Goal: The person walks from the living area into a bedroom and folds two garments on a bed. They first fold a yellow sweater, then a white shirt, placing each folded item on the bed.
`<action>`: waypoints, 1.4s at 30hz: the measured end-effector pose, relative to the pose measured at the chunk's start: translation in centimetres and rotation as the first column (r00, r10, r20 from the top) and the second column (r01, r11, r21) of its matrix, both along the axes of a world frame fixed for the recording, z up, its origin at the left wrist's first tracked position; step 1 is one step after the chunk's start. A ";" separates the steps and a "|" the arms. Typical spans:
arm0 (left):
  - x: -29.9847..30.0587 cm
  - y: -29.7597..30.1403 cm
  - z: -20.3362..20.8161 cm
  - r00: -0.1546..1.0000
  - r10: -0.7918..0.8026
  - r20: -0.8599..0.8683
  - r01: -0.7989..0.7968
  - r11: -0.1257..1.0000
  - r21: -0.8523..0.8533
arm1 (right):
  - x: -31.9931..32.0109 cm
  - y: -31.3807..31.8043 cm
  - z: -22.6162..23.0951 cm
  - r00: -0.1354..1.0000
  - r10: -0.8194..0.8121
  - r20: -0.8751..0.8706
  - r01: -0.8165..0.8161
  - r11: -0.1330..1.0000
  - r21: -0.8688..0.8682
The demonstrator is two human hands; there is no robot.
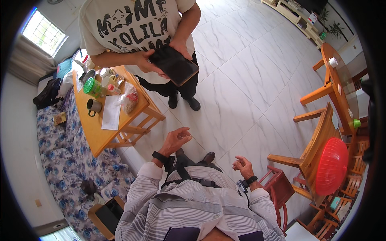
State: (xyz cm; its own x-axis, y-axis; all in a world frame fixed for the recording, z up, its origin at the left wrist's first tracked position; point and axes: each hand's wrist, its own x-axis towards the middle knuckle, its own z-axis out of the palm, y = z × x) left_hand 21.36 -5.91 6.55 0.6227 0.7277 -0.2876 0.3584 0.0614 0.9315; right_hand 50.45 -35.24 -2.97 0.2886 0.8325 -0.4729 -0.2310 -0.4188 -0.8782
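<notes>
My left hand (176,141) is raised in front of me at waist height, palm turned inward. Its fingers are loosely bent and apart, with nothing in them. On the other side of my body, my right hand (243,166) hangs in the air with its fingers half curled and spread, also holding nothing. Each wrist wears a black strap with a small device. Neither hand touches anything. Nearest to my left hand stands a wooden table (91,138); a red chair (277,186) is beside my right forearm. Facing me, another person (136,24) holds a dark tablet (173,64) in both hands.
The table bears a mug (94,105), a green-lidded container (93,87), paper (111,114) and a plastic bag (129,98). A floral sofa (60,160) lines the left. On the right are a wooden bench (313,148), a red plastic cover (331,166) and a glass-topped table (341,86).
</notes>
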 end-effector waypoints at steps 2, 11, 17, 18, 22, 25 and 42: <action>0.3 -0.4 -0.6 1.000 0.001 0.013 -0.001 1.000 0.002 | 0.5 -0.3 -0.1 1.000 -0.005 -0.002 0.005 1.000 -0.007; -1.5 -1.0 -3.7 0.998 0.041 -0.049 -0.044 0.997 -0.066 | 1.0 -1.4 -0.5 1.000 -0.011 0.008 0.011 1.000 -0.006; -2.1 -1.5 -5.4 0.982 -0.107 -0.156 0.105 0.994 -0.024 | 1.5 -3.3 -0.2 0.998 -0.060 -0.009 0.060 0.997 -0.040; -1.6 -1.7 -5.7 0.976 -0.137 -0.171 0.138 0.990 -0.012 | 1.5 -3.7 -0.1 0.996 -0.084 0.001 0.084 0.995 -0.060; 1.1 -2.5 -7.1 0.968 -0.223 -0.113 0.208 0.969 -0.137 | 1.6 -5.5 0.0 0.988 -0.150 0.028 0.151 0.989 -0.001; 3.8 -2.8 -8.3 0.927 -0.345 -0.145 0.331 0.937 -0.112 | 1.3 -6.8 -0.3 0.975 -0.219 0.024 0.219 0.976 0.003; 16.4 5.8 -13.8 0.825 -0.555 -0.109 0.509 0.812 -0.285 | 5.6 -5.0 -1.5 0.907 -0.408 0.105 0.420 0.891 -0.171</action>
